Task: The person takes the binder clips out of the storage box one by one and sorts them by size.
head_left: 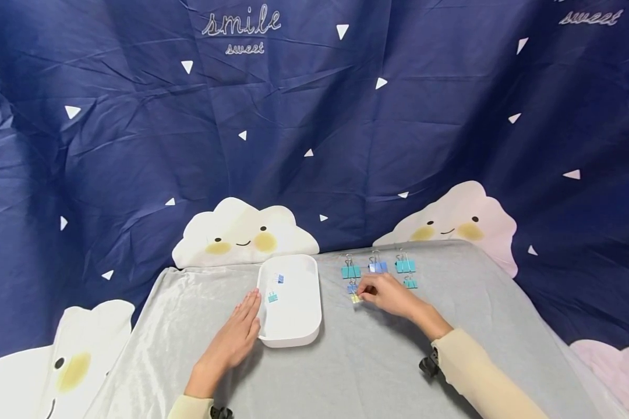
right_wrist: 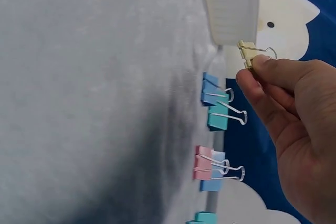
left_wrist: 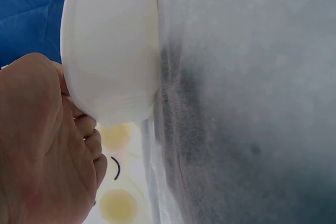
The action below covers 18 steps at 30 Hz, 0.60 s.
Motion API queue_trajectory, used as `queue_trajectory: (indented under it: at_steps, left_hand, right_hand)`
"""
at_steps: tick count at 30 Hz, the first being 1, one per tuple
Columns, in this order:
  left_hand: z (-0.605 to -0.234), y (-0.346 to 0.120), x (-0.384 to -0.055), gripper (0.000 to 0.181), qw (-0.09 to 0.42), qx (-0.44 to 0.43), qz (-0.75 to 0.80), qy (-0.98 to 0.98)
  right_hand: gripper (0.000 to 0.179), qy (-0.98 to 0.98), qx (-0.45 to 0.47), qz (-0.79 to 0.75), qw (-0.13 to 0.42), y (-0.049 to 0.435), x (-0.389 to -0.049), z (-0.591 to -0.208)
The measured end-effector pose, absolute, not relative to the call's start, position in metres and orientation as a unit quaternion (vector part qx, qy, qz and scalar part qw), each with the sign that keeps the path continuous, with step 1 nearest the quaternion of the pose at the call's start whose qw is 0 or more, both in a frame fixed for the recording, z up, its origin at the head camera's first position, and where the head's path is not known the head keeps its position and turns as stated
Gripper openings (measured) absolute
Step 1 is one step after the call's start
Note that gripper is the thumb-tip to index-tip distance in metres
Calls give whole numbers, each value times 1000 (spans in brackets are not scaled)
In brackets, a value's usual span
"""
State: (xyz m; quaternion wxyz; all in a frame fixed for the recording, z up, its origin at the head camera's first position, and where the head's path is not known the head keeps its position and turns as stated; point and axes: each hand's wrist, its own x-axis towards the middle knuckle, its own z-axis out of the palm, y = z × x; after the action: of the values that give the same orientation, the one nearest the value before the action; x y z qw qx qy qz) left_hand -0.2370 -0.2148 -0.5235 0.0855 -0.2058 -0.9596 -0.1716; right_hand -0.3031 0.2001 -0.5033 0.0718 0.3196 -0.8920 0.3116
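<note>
My right hand (head_left: 390,295) pinches a small yellow binder clip (right_wrist: 248,52) between thumb and forefinger. Close by on the cloth stand a small blue binder clip (right_wrist: 210,88) and a larger teal one (right_wrist: 218,114). A pink binder clip (right_wrist: 203,162) shows in the right wrist view, but my hand covers it in the head view. My left hand (head_left: 236,333) rests its extended fingers along the left side of a white tray (head_left: 308,337). Inside that tray lie a small blue clip (head_left: 280,279) and a small teal clip (head_left: 272,297).
Toward the table's back edge stand a large blue clip (head_left: 377,267) and another large teal clip (head_left: 405,266), with a small teal clip (head_left: 410,283) in front. Grey cloth (head_left: 356,372) covers the table. A dark blue curtain (head_left: 293,180) hangs behind it.
</note>
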Motion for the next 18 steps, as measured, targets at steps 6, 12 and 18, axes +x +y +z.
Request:
queue_trajectory:
  at_steps: [6, 12, 18]
  left_hand:
    - [-523, -215, -237, 56, 87, -209, -178, -958]
    - [-522, -216, -237, 56, 85, -211, -176, -958]
    - [-523, -216, -236, 56, 83, -210, -175, -958]
  right_hand:
    - [12, -892, 307, 329, 50, 203, -306, -519]
    - [10, -891, 300, 339, 28, 204, -307, -529]
    - [7, -899, 299, 320, 27, 204, -307, -536]
